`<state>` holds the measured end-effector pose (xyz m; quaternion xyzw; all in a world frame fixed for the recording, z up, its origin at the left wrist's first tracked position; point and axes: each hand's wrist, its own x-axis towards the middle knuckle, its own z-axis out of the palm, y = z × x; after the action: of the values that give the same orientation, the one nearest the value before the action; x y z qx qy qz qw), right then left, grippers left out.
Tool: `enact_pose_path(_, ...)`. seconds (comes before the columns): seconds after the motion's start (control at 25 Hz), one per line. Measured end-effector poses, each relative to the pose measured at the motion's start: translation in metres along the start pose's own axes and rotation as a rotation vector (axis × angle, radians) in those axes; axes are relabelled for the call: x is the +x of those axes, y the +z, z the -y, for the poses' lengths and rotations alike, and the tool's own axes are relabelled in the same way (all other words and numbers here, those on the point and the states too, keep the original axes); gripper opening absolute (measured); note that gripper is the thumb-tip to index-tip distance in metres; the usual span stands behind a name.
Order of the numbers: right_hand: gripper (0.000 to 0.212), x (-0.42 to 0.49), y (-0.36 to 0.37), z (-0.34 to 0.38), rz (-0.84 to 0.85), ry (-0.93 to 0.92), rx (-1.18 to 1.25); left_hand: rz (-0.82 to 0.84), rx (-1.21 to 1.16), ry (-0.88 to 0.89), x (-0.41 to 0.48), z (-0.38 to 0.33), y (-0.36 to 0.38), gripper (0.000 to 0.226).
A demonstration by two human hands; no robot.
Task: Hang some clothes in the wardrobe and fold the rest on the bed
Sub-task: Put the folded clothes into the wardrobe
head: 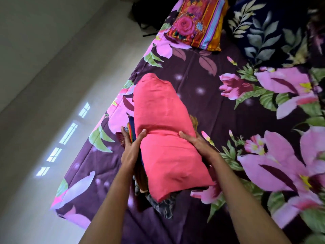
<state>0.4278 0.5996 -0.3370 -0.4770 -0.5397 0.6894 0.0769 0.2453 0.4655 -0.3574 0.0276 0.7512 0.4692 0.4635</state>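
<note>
A coral-pink folded cloth point(165, 131) tops a stack of clothes point(159, 204) on the purple floral bedspread point(202, 81). Darker garments, one patterned grey, stick out under its near end and left side. My left hand point(131, 145) holds the stack's left side, thumb on the pink cloth, fingers down the side over the lower clothes. On the right side rests my right hand point(197, 140), thumb on the pink cloth, fingers hidden beneath the stack's edge.
A red and orange floral pillow point(197, 23) lies at the head of the bed. A dark blue leaf-print blanket point(267, 30) is at the far right. The bed's left edge point(98, 127) borders a pale tiled floor point(44, 85) with window reflections.
</note>
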Motion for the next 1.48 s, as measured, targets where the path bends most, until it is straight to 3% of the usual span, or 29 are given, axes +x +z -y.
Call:
enact_pose_path(0.08,0.050,-0.036,0.006,0.002,-0.040,0.013,0.052,0.031,0.030,0.089,-0.031,-0.004,-0.014,0.104)
enact_pose_path(0.32,0.077,-0.140,0.033,0.004,-0.128,-0.084,0.176,0.128,-0.038,0.241,-0.119,-0.013,-0.046,0.086)
enact_pose_path(0.48,0.064,-0.208,0.053,-0.003,-0.209,-0.145,0.244,0.227,0.002,0.271,-0.162,-0.016,-0.061,0.089)
enact_pose_path(0.68,0.053,-0.298,0.088,-0.033,-0.428,-0.220,0.351,0.431,0.140,0.315,-0.214,-0.006,-0.075,0.092)
enact_pose_path(0.84,0.045,-0.360,0.121,-0.069,-0.580,-0.239,0.473,0.620,0.238,0.383,-0.250,0.013,-0.082,0.080)
enact_pose_path(1.12,0.046,-0.484,0.159,-0.145,-0.900,-0.245,0.650,0.948,0.365,0.383,-0.349,0.066,-0.061,0.081)
enact_pose_path(1.2,0.057,-0.534,0.161,-0.171,-1.005,-0.242,0.688,1.044,0.391,0.379,-0.394,0.090,-0.045,0.065)
enact_pose_path(1.32,0.071,-0.608,0.165,-0.214,-1.132,-0.196,0.780,1.151,0.451,0.378,-0.462,0.135,-0.021,0.061)
enact_pose_path(1.48,0.046,-0.720,0.178,-0.278,-1.274,-0.143,0.819,1.293,0.550,0.341,-0.560,0.211,-0.001,0.074)
